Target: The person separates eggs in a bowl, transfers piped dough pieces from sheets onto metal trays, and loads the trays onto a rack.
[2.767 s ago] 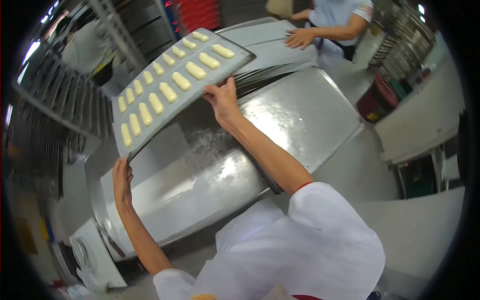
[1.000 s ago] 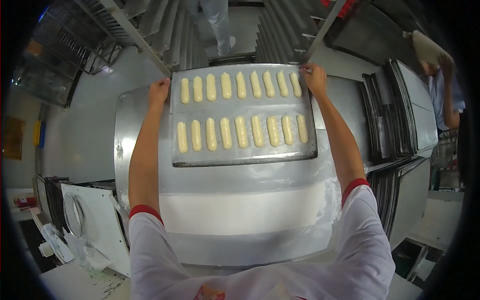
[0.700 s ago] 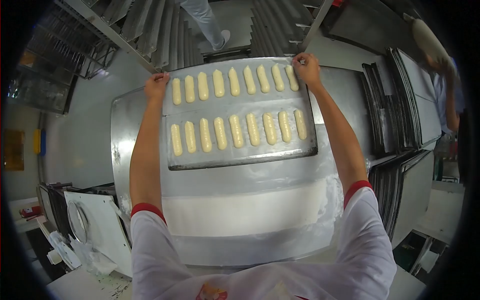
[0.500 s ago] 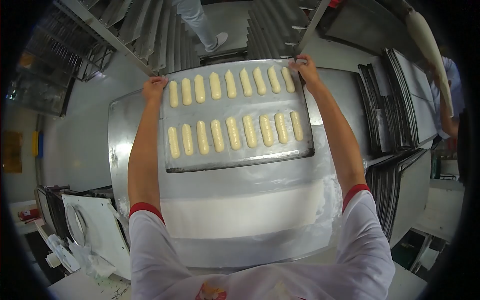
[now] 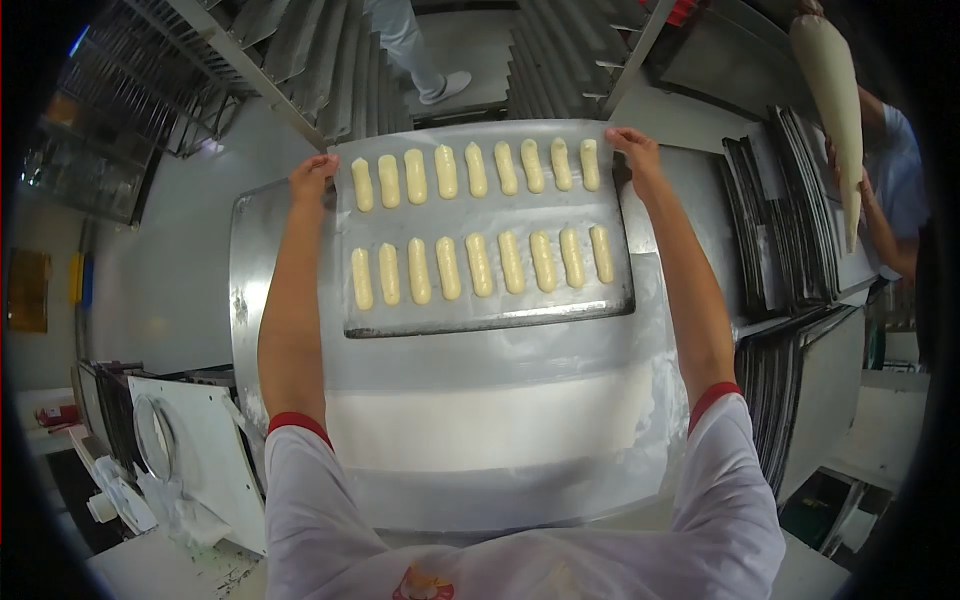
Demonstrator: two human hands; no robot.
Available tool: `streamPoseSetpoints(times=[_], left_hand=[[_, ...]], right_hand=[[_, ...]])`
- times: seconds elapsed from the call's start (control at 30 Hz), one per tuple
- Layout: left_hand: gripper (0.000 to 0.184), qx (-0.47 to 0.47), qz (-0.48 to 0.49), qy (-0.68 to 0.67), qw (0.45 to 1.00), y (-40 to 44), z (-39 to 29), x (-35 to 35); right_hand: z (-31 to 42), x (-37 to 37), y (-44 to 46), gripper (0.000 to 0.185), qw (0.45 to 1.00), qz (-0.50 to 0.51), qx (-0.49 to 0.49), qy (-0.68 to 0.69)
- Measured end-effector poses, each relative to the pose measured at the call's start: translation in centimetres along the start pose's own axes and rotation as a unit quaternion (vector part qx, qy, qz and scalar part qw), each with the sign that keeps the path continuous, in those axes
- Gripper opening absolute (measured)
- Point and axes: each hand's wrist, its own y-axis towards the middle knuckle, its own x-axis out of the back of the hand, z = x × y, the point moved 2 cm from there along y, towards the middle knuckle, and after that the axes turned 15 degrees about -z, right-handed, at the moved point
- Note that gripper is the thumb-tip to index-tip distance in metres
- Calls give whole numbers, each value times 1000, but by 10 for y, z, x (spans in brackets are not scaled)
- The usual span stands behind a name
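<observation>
A white short-sleeved shirt [image 5: 560,562] is worn, its loose sleeves [image 5: 318,495] edged at the hem with red bands [image 5: 300,427]. On the front, a small orange-red emblem [image 5: 422,583] is shown, partly cut off below.

The dark-edged rectangular metal tray [image 5: 490,325] looked dull and worn along its rim; the pale-yellow finger-shaped strips [image 5: 448,268] were smooth and glossy, the grey table [image 5: 246,270] shiny metal, the red-cuffed white sleeves [image 5: 312,485] matt cloth.
</observation>
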Motion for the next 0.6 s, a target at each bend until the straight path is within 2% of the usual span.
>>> streamPoseSetpoints(times=[0.17,0.2,0.27,0.3,0.37,0.4,0.5,0.57,0.6], left_hand=[[25,8,96,-83,992,-35,-30,52],[25,12,94,-81,992,-42,-39,64],[24,-43,94,-28,994,-72,-56,93],[24,-27,93,-21,995,-82,-52,110],[20,-75,77,-13,994,-100,-53,143],[20,-48,76,1,996,-121,-49,166],[16,-55,48,18,997,-174,-70,213],[15,3,46,32,998,-209,-68,247],[15,2,47,29,998,-221,-65,261]], right_hand=[[31,31,-50,14,998,11,57,7],[31,43,-54,13,997,14,68,20],[41,58,-85,11,995,23,97,20],[46,66,-104,11,996,30,84,11],[60,82,-138,10,993,18,117,12],[67,92,-160,10,994,10,109,2],[80,114,-213,8,993,-2,103,-51],[77,129,-252,7,996,30,82,30],[79,134,-270,7,996,29,85,30]])
